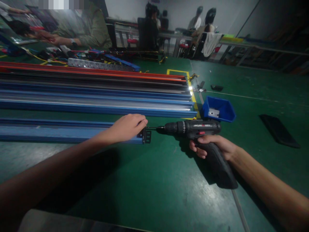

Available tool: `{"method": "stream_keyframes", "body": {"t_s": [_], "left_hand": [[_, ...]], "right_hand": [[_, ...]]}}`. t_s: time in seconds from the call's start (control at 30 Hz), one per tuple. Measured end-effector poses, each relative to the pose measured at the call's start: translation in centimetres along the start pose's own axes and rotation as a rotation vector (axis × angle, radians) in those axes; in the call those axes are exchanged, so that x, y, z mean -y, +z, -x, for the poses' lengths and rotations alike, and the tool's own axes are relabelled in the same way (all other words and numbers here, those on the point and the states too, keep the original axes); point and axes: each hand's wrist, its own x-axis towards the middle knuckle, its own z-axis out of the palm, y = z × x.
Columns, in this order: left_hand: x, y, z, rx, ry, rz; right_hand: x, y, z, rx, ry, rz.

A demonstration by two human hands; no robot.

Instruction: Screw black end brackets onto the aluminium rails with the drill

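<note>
My right hand (pixel 212 145) is wrapped round the handle of a black cordless drill (pixel 202 128), which lies level and points left. Its long thin bit (pixel 152 128) reaches the end of a blue metal profile (pixel 72 131). A black slotted end bracket (pixel 147 137) sits at that end. Over the profile's end lies my left hand (pixel 130 126), its fingers curled down round the edge beside the bit tip. Whether a screw is at the tip is hidden by the fingers.
Several blue, black and orange profiles (pixel 96 100) lie parallel behind. A blue bin (pixel 219 109) holding a metal piece stands beyond the drill. A flat black object (pixel 278 130) lies at right. Across the green table (pixel 154 187), a person (pixel 82 29) works beside wires and parts.
</note>
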Motion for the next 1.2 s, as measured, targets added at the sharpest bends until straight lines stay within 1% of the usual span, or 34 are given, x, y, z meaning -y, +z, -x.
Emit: {"method": "stream_keyframes", "body": {"t_s": [0.2, 0.6, 0.9, 1.2], "left_hand": [[-0.04, -0.09, 0.01, -0.008, 0.002, 0.003], [0.03, -0.06, -0.03, 0.0, -0.006, 0.002], [0.11, 0.01, -0.05, -0.007, 0.017, -0.003], [-0.18, -0.24, 0.03, -0.022, 0.018, -0.015]], "right_hand": [[0.04, 0.23, -0.02, -0.014, 0.001, 0.01], [-0.02, 0.16, -0.06, 0.004, -0.017, 0.017], [-0.2, -0.06, 0.0, 0.024, -0.019, -0.017], [-0.11, -0.1, 0.11, -0.003, -0.009, -0.01]]}}
